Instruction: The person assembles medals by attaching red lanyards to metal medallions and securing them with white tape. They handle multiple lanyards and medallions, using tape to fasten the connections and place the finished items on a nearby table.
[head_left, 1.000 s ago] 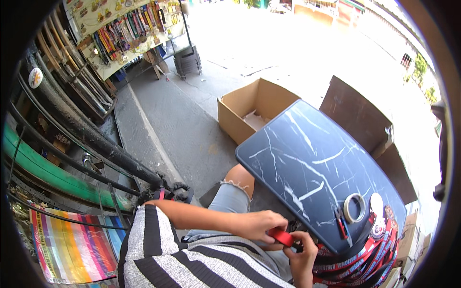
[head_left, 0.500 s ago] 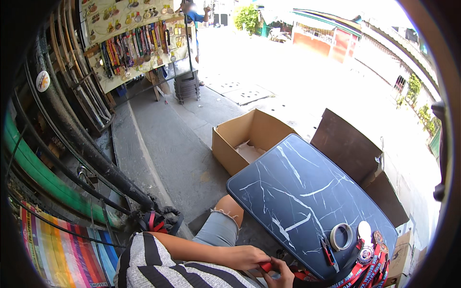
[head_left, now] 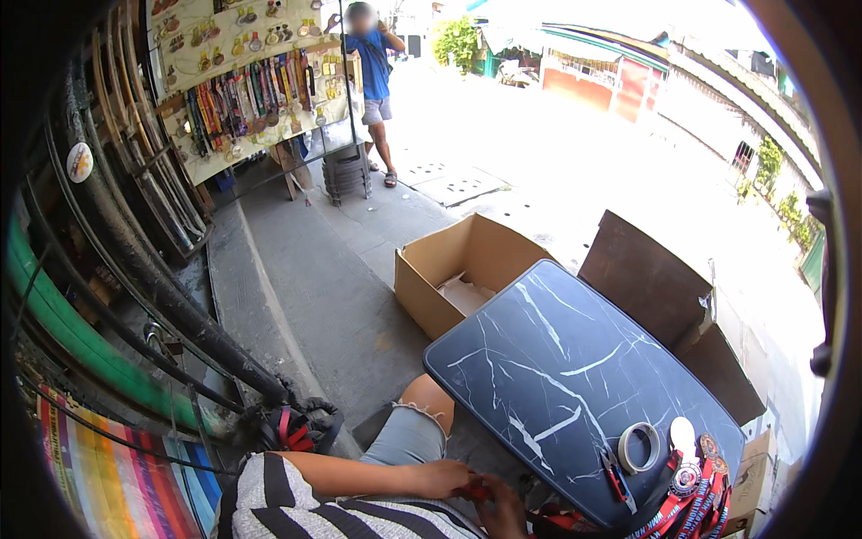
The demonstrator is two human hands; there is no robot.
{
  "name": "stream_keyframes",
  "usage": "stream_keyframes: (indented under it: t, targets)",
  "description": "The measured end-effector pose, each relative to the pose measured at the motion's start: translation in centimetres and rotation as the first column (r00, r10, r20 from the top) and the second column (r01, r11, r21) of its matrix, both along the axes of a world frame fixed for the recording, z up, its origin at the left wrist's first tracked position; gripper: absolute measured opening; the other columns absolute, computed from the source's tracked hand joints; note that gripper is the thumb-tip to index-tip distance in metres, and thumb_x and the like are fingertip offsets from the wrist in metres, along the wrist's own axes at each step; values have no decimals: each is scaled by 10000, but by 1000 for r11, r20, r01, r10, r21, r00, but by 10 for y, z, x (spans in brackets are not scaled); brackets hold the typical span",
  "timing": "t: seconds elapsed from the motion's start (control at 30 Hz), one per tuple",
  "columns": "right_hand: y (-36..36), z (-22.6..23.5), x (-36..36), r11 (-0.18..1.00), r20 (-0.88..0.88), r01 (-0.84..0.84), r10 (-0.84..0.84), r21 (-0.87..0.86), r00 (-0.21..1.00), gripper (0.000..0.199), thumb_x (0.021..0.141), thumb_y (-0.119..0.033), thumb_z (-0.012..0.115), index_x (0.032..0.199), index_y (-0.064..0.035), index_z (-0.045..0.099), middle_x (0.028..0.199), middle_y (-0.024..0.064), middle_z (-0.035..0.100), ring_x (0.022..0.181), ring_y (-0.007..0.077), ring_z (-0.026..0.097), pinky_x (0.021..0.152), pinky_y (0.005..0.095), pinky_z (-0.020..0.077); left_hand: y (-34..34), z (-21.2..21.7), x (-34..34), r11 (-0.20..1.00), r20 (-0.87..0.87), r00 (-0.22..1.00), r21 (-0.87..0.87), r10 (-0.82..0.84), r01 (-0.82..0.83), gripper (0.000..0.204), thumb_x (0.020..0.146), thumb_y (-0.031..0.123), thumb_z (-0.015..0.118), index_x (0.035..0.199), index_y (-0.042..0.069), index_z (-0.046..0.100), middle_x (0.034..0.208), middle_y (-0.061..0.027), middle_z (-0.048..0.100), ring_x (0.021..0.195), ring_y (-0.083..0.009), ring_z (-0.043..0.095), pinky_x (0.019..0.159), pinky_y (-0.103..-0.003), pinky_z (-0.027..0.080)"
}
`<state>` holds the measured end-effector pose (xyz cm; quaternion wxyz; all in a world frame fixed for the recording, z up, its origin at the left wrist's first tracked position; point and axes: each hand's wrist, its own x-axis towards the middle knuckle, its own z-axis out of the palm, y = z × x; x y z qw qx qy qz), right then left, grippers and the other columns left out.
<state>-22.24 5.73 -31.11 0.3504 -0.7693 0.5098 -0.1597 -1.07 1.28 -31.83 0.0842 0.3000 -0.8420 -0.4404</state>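
Low over my lap, my left hand [head_left: 449,480] is closed with its fingertips on a small piece of red ribbon [head_left: 478,491]. My right hand [head_left: 505,514] meets it from the other side, its fingers curled around the same ribbon and partly in shadow. Beside my hands is a dark table [head_left: 539,359] with white marbling. On its near right part lie a roll of tape [head_left: 638,447], red-handled scissors [head_left: 615,481] and several medals [head_left: 685,479] on red and black printed ribbons [head_left: 691,516].
An open cardboard box [head_left: 431,292] stands on the floor beyond the table, with dark brown cardboard [head_left: 642,278] behind the table. Coloured ribbons [head_left: 117,467] hang at lower left beside black railings. A person [head_left: 370,72] stands by a medal display board [head_left: 251,99] and stacked stools [head_left: 346,175].
My hands have shifted slightly left, and less of the red ribbon shows between them. The person at the back has come further into view beside the display board.
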Motion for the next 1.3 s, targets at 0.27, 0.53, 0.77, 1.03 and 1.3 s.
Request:
stream_keyframes:
  t: [0.27, 0.53, 0.77, 1.03, 1.3]
  targets:
    - [8, -13, -13, 996, 101, -6, 15, -89, 995, 330, 965, -126, 534, 1289, -64, 537, 951, 272, 664, 912, 461, 650, 737, 494, 512, 5, -11, -6, 992, -224, 975, -127, -4, -25, 280, 921, 210, 598, 1147, 46, 598, 1028, -198, 660, 987, -408, 628, 1028, -552, 378]
    - [22, 81, -15, 991, 233, 131, -134, 31, 963, 384, 894, -38, 643, 1269, -57, 561, 923, 234, 674, 794, 371, 682, 683, 409, 535, 0, 29, -15, 988, -240, 964, -130, -116, 86, 293, 902, 176, 637, 1122, -6, 570, 1007, -198, 639, 942, -388, 636, 1067, -481, 384]
    - [32, 105, -13, 973, 396, 229, -220, 25, 891, 366, 810, 19, 719, 1162, -19, 625, 965, 159, 684, 838, 262, 689, 769, 345, 538, 6, 61, -18, 985, -309, 946, -170, -95, 43, 257, 891, 218, 662, 1017, 10, 578, 902, -171, 636, 897, -374, 635, 1071, -521, 361]
    - [27, 120, -17, 989, 344, 149, -140, 3, 928, 349, 846, -88, 704, 1187, -47, 639, 1046, 182, 669, 940, 324, 675, 848, 396, 522, 1, 86, -9, 968, -386, 922, 239, 23, 76, 480, 862, 401, 744, 1009, -24, 574, 892, -155, 618, 839, -250, 606, 761, -363, 468]
    - [26, 125, -26, 948, 104, -107, 144, -299, 984, 380, 766, -37, 751, 1130, -8, 647, 1019, 101, 683, 984, 236, 683, 1112, 510, 386, -1, 108, -12, 916, -216, 966, 342, -142, 211, 354, 1029, 317, 490, 1074, -11, 614, 889, -121, 536, 837, -273, 544, 749, -374, 436]
